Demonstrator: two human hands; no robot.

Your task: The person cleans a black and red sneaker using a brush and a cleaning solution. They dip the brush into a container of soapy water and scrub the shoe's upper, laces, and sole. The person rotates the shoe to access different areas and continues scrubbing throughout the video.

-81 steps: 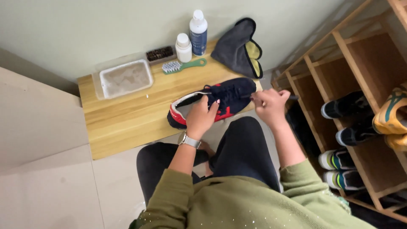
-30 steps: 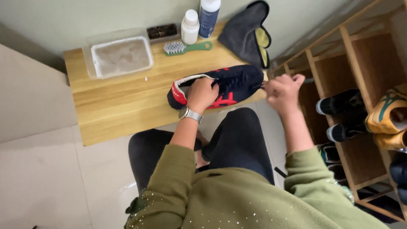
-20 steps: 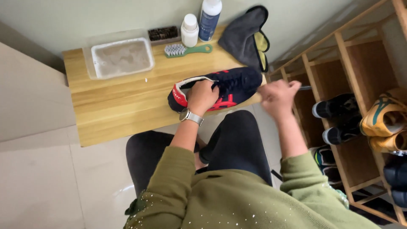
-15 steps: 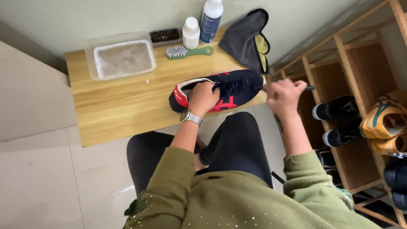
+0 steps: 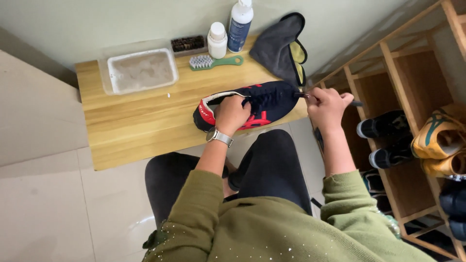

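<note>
Two hands work one dark blue and red shoe lying on its side near the desk's front edge; the left hand is curled over the shoe's opening, pressing it down, as it was a second ago; the right hand, at three o'clock of the toe, has come back in from its wider pull and now pinches a dark lace drawn taut, so lacing looks under way; farther off, at twelve o'clock, lie a green-handled brush, a clear tub, two bottles and a grey cloth.
</note>
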